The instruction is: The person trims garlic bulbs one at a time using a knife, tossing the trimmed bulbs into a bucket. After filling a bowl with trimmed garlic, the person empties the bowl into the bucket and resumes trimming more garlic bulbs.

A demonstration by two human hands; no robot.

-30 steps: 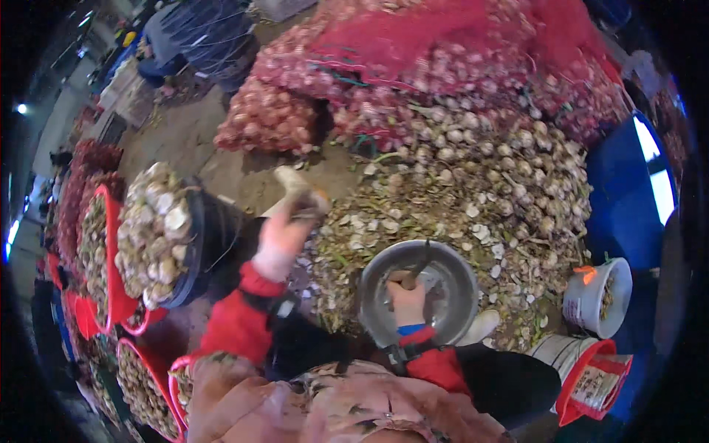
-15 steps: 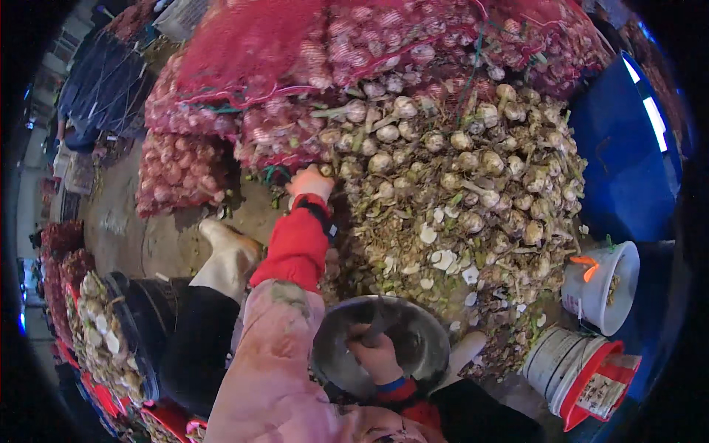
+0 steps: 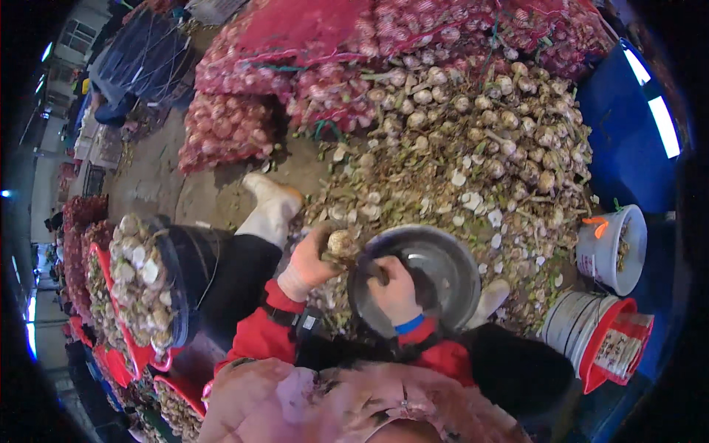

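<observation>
My left hand (image 3: 310, 260) is closed around a garlic bulb (image 3: 342, 244), holding it by the left rim of a round grey metal basin (image 3: 456, 258). Over the basin, my right hand (image 3: 395, 294) is closed on a small dark knife (image 3: 378, 275), most of it hidden by the fingers. The two hands are close together but apart. Beyond them spreads a big heap of untrimmed garlic (image 3: 509, 122) with stems and dirt, with peelings and white cut pieces (image 3: 471, 201) scattered at its near side.
Red mesh sacks of garlic (image 3: 229, 133) are stacked behind. To the left, a dark tub (image 3: 185, 277) brims with garlic bulbs. A white bucket (image 3: 609, 247), stacked pails (image 3: 572, 328) and a blue container (image 3: 620, 140) line the right. A white boot (image 3: 269, 210) stands ahead of my left hand.
My left hand has come back from the heap's left edge to the basin, now with a garlic bulb in it. My right hand stays over the basin. The view has shifted.
</observation>
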